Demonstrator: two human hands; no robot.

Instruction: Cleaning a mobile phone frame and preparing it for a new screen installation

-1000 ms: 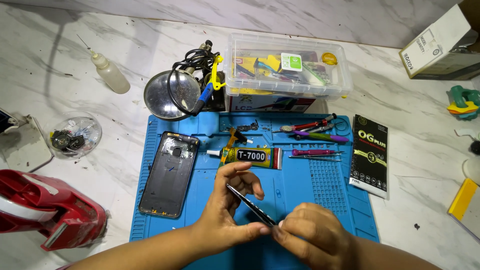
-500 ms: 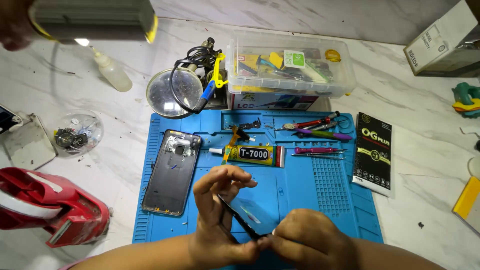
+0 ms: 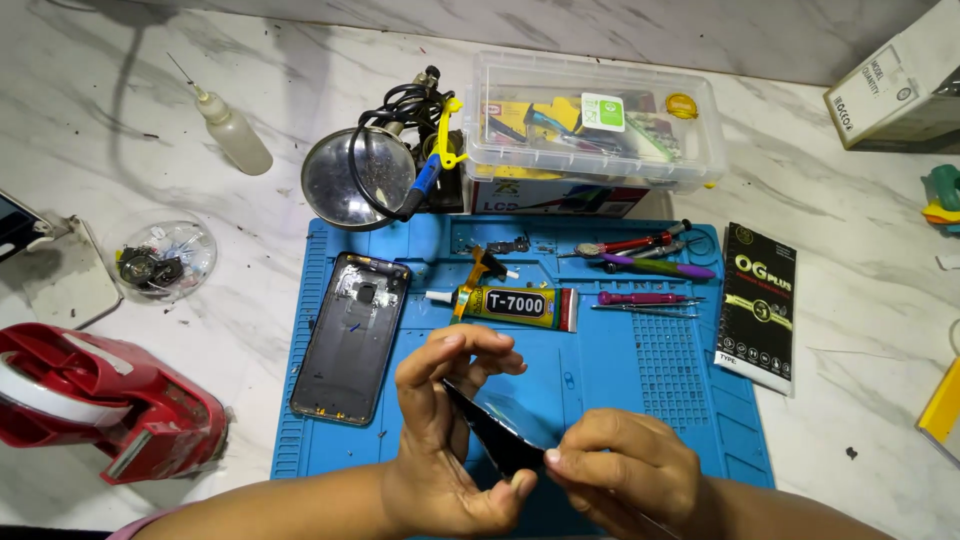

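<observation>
A: Hands first. What has the left hand (image 3: 440, 430) got?

B: It is curled around a thin black panel (image 3: 495, 435), glossy, held edge-on and tilted. Thumb at the low end, fingers arched over the upper edge, half closed, not a fist.

A: And the right hand (image 3: 625, 475)?

B: Closed in a pinch on the panel's lower right edge, fingertips (image 3: 556, 460) pressed to it. Both hands grip the same piece.

A: Where is the panel, relative to the bench?

B: Lifted above the near part of the blue work mat (image 3: 650, 400), not touching it, close to the bottom of the view.

A: On the mat itself?

B: A phone back housing (image 3: 352, 335), dark grey, lies flat at the left side, inner face up. Just beyond the left hand lies a glue tube (image 3: 510, 303), yellow and black with a red end, nozzle pointing left. Right of it, a red-handled screwdriver (image 3: 640, 298); further back a purple tool (image 3: 655, 266) and another red one, lying close together.

A: Off the mat?

B: A clear plastic parts box (image 3: 600, 125) at the far edge, a round metal dish (image 3: 358, 178) with a black cable coiled over it, a small squeeze bottle (image 3: 232, 130) with a needle tip. Far left, a red tape dispenser (image 3: 110, 405). Right of the mat, a black flat packet (image 3: 757, 305) on the marble table (image 3: 860, 300).
</observation>
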